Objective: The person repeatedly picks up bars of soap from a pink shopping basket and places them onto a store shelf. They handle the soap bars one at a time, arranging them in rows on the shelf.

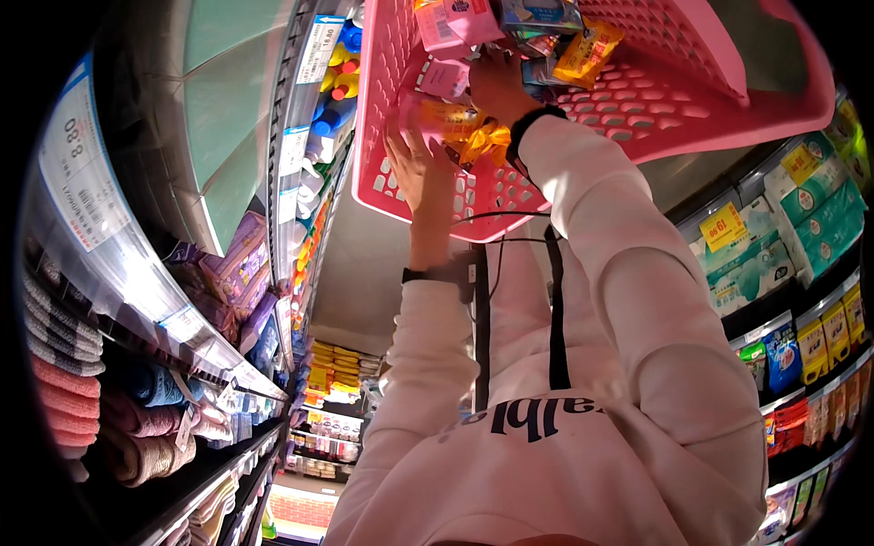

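Inside the pink basket (pixel 774 123): pink packs (pixel 469 20) lie toward its far left, with a dark blue box (pixel 542 16) to their right; a yellow packet (pixel 588 55) lies tilted near its middle, and a crumpled orange packet (pixel 487 143) sits in its near left part.
Left hand (pixel 421 177): at the basket's near left, fingers loosely parted, just beside the orange packet; whether it touches that packet, I cannot tell.
Right hand (pixel 499 86): reaching among the basket's packs, fingers mostly hidden; how far they close, or on what, I cannot tell.
Basket walls: pink plastic, pierced by rows of holes.
Floor (pixel 355 264): grey, below the basket.
Left of the basket: a shelf of colourful bottles (pixel 341 91); rolled towels (pixel 150 446) nearer the wearer.
Right of the basket: shelved green packs (pixel 824 223), with yellow packs (pixel 824 337) beneath.
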### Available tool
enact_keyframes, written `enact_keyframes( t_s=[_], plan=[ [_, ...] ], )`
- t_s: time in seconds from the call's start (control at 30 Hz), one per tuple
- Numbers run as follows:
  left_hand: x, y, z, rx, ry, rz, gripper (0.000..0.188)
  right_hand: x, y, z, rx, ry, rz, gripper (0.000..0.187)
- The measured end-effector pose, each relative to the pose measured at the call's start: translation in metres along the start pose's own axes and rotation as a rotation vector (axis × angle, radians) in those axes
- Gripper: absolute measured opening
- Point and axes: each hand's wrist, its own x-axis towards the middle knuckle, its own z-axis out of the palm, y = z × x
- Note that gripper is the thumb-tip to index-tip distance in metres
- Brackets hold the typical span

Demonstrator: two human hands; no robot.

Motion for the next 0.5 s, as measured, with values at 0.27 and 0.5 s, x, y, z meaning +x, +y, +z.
enact_keyframes(
  t_s=[0.27,0.5],
  plan=[
    [0.012,-0.011,0.068,-0.407,-0.363,0.32,0.026,0.003,0.003,-0.004,0.088,-0.151,0.062,0.027],
    [0.058,-0.009,0.086,-0.608,-0.097,0.025,0.021,0.008,0.01,0.024,0.095,-0.263,0.113,0.033]
  ],
)
